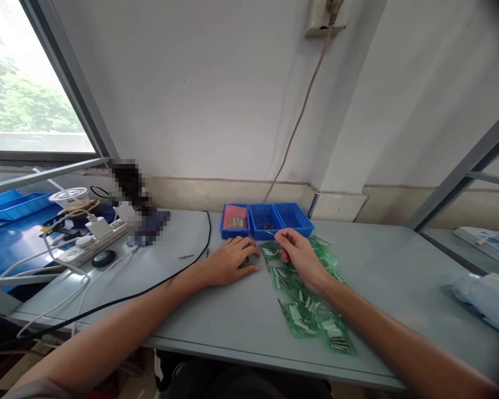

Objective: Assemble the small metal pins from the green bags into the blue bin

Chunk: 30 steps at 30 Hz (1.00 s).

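My right hand [299, 255] pinches a small thin metal pin [270, 233] between thumb and fingertips, just in front of the blue bins. My left hand [235, 261] rests on the grey table with its fingers stretched out and the thumb apart. Something small and dark shows between its thumb and fingers, too little to name. Beneath and beside my right hand lie several green plastic packets [303, 321] filled with white and metal pieces. Loose metal pins lie by the packets and left of my left hand, one of them a short pin [186, 256].
Three joined blue bins stand at the wall: the left bin [223, 234] holds a red packet, the middle bin [253, 233] dark metal pieces. A black cable [149, 288] crosses under my left forearm. Further left are a power strip [72, 252] and a round black object [103, 258].
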Available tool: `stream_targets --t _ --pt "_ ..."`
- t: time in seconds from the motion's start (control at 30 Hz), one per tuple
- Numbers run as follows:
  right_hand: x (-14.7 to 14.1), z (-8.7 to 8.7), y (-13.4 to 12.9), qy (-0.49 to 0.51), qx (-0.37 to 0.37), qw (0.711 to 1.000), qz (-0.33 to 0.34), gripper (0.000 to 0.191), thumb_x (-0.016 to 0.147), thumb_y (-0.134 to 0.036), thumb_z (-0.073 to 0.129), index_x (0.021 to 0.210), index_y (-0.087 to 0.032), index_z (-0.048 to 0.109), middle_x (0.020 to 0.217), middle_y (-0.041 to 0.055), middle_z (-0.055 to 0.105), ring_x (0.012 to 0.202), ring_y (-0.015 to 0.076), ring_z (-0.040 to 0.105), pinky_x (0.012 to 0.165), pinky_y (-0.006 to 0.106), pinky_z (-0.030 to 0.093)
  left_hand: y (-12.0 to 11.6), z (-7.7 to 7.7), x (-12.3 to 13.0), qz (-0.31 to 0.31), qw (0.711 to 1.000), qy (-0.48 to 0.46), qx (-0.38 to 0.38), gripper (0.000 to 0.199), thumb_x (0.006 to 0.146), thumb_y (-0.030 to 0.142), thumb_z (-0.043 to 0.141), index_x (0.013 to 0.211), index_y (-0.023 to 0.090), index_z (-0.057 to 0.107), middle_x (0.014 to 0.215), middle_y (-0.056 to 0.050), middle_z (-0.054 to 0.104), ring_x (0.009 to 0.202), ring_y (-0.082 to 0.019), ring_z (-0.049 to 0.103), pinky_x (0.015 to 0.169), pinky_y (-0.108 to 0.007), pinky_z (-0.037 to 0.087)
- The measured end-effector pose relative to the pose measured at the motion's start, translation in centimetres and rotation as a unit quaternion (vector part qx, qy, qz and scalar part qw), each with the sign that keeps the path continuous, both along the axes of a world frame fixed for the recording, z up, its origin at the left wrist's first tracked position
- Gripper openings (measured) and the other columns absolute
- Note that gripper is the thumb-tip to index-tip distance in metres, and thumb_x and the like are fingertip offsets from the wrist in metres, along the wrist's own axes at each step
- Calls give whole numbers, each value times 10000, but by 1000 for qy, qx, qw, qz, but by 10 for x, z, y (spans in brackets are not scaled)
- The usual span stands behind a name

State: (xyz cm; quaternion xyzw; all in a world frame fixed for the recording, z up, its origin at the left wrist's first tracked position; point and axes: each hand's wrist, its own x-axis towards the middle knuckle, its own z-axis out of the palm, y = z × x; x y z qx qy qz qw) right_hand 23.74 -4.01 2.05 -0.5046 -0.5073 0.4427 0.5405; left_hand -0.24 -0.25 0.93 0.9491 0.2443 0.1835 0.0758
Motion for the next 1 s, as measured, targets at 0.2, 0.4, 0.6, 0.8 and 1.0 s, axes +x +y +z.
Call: stream_targets --t 0.2,0.4,0.6,0.8,1.0 --pt "-1 1 -1 -16 -7 1000 9 470 851 -676 740 815 -229 602 686 -40 515 567 128 421 530 283 323 2 -2 -1 -3 1000 -2 7 282 1121 438 517 1303 245 613 1320 -84 622 1184 -263 565 1056 -419 447" --pt "0 5 -2 63 -34 997 20 560 858 -707 742 669 -240 498 613 -54 390 534 127 326 514 302 289 1 -1 0 27 999 -14 25 344 1093 487 559 1325 238 608 1325 -102 608 1199 -283 560 1051 -430 451" --pt "4 7 -1 107 -36 994 -2 426 805 -575 836 743 -226 599 747 -12 530 586 125 412 521 294 347 1 -6 1 81 995 3 59 466 1064 593 568 1312 200 599 1284 -113 607 1158 -294 565 1020 -440 460" --pt "7 4 2 102 -46 994 -19 382 785 -551 831 775 -220 641 782 18 602 601 134 448 517 293 366 -2 -7 4 140 987 13 79 532 1040 675 546 1257 192 603 1224 -125 613 1087 -310 582 966 -458 471" --pt "7 5 3 116 -50 992 -3 460 823 -586 799 701 -236 527 666 -32 469 555 127 393 513 298 338 -5 -13 8 198 974 19 111 532 1010 710 575 1143 194 589 1125 -116 622 1017 -312 595 869 -426 465"
